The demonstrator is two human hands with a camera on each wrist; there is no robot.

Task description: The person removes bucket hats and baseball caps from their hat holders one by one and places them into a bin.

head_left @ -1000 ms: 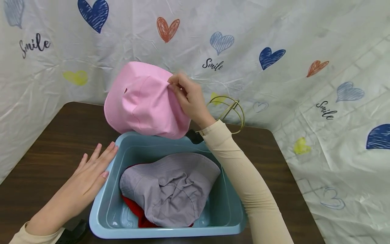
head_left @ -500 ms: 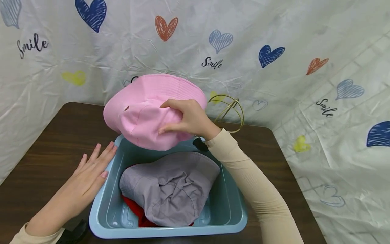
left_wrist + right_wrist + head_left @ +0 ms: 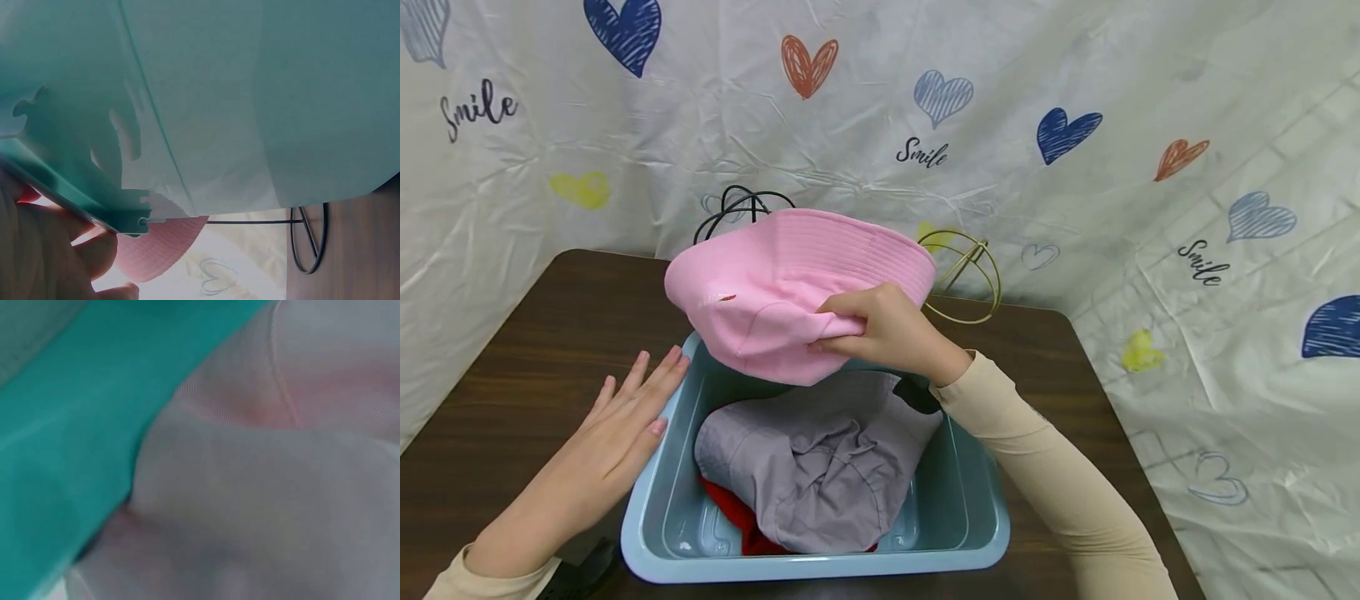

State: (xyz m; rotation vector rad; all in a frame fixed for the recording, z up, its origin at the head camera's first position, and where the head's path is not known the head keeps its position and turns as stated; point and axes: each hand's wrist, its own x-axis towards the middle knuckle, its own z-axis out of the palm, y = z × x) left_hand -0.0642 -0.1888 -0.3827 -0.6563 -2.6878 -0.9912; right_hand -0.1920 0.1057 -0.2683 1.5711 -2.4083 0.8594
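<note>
In the head view my right hand (image 3: 887,329) pinches the crown of a pink bucket hat (image 3: 760,308), thumb below and fingers above. The hat is held over the far side of a blue plastic tub (image 3: 820,569), its brim toward the backdrop. Inside the tub lies a grey bucket hat (image 3: 827,458), crumpled, with a red cloth item (image 3: 737,512) partly hidden beneath it. My left hand (image 3: 617,442) rests with spread, straight fingers on the tub's left rim. The left wrist view shows the tub's outer wall (image 3: 206,112) and the pink hat's brim (image 3: 162,250) beyond.
A gold wire stand (image 3: 973,267) and a black wire stand (image 3: 741,204) are at the back of the dark wooden table (image 3: 512,358). The pink hat partly covers the black one. A backdrop (image 3: 865,125) printed with hearts hangs right behind the table.
My right hand has brought the pink hat down and toward me, shifting right, its grip moving onto the crown. The black wire stand has come into sight. My left hand stays put.
</note>
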